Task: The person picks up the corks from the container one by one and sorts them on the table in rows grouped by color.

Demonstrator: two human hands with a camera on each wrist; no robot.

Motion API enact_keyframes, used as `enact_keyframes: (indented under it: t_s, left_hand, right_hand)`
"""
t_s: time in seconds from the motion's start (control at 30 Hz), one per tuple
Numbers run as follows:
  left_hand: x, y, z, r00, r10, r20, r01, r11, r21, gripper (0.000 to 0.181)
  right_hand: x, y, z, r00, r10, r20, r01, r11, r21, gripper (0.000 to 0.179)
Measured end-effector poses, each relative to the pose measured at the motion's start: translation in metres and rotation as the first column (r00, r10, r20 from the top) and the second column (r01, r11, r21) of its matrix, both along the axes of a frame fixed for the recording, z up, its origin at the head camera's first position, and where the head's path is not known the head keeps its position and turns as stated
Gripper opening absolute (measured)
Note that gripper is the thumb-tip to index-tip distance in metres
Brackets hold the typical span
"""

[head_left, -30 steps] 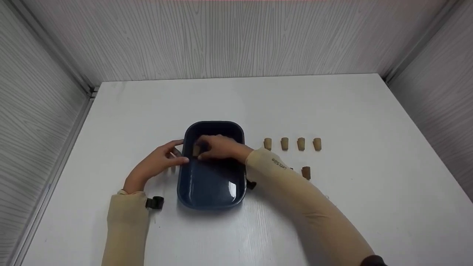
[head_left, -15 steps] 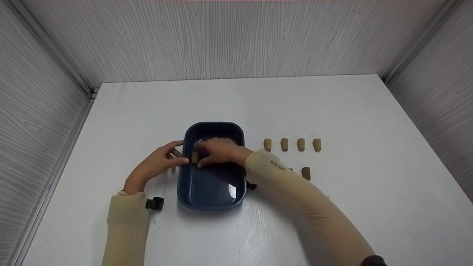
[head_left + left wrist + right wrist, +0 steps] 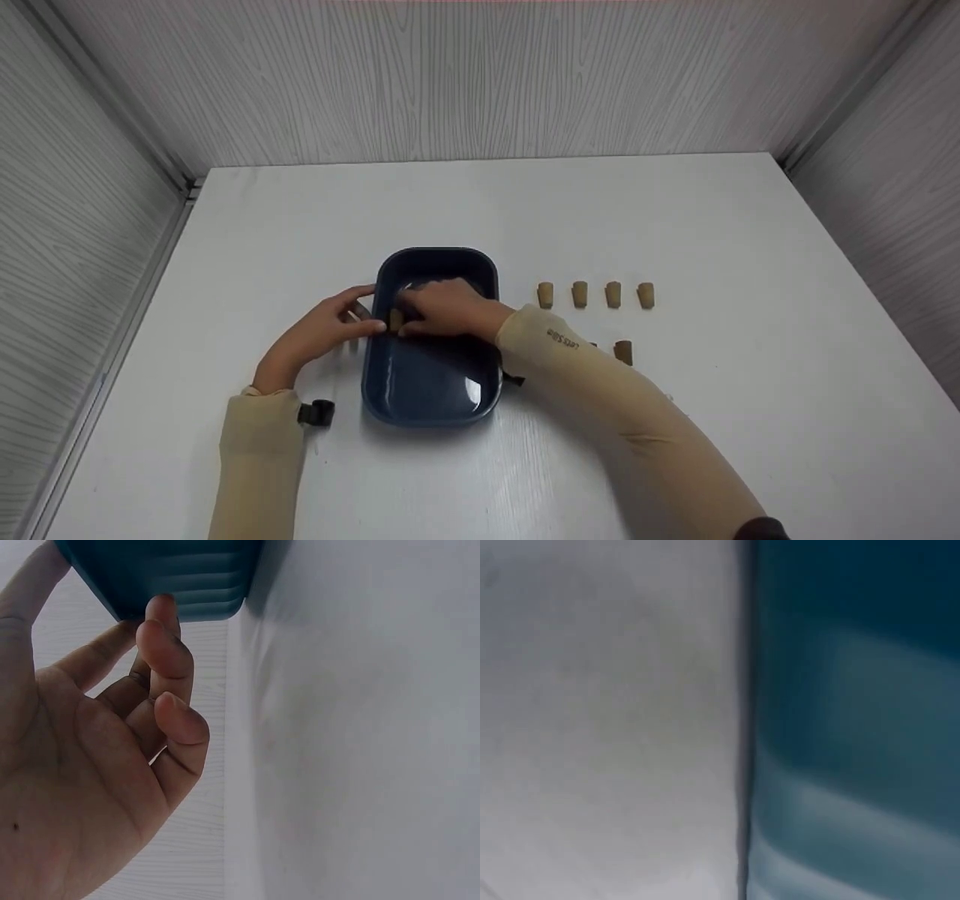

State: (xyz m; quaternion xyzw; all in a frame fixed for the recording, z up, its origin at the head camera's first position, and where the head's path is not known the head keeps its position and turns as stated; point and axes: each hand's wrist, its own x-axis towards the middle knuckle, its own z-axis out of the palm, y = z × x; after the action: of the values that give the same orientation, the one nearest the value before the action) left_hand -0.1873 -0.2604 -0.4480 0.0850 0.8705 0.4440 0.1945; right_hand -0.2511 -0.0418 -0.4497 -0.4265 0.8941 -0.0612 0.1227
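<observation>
On the white table is a deep blue rectangular tray [image 3: 429, 390] with rounded corners. At its left wall my left hand [image 3: 322, 330] pinches the rim, thumb on top and index finger against the outside. In the left wrist view, the other fingers of the left hand [image 3: 97, 742] curl below the tray's ribbed side [image 3: 187, 577]. My right hand [image 3: 448, 306] reaches inside the tray, bent over its floor. A tapered cork stopper [image 3: 396, 321] stands near the left wall, right by this hand's thumb and index fingertip. Shadow hides whether they grip it.
Right of the tray, several cork stoppers [image 3: 580, 294] form a row. A darker cork [image 3: 623, 352] lies nearer, with another mostly behind the right sleeve. Left of the tray, small pale corks [image 3: 353, 345] show partly behind the left hand. Grey panels [image 3: 480, 82] enclose the table.
One second ago my right hand held the cork farther back in the tray. The cork has come slightly nearer and now sits by the left wall. My left hand has stayed put.
</observation>
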Motion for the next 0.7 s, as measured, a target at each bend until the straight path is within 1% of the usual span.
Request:
enact_keyframes:
  t_s: [0.27, 0.47, 0.7]
  left_hand:
    - [0.0014, -0.0015, -0.0008, 1.000, -0.001, 0.006, 0.001, 1.000, 0.002, 0.077]
    - [0.0013, -0.0017, 0.0010, 1.000, 0.000, -0.006, 0.000, 1.000, -0.020, 0.076]
    - [0.0012, -0.0010, 0.0022, 1.000, -0.009, -0.001, 0.009, 1.000, 0.002, 0.073]
  right_hand:
    - [0.0018, 0.0004, -0.0023, 1.000, -0.001, -0.007, 0.001, 1.000, -0.004, 0.030]
    - [0.0004, 0.0001, -0.0020, 1.000, 0.001, -0.001, -0.001, 1.000, -0.002, 0.025]
    - [-0.0005, 0.0013, -0.0023, 1.000, 0.001, -0.012, -0.001, 0.999, -0.032, 0.025]
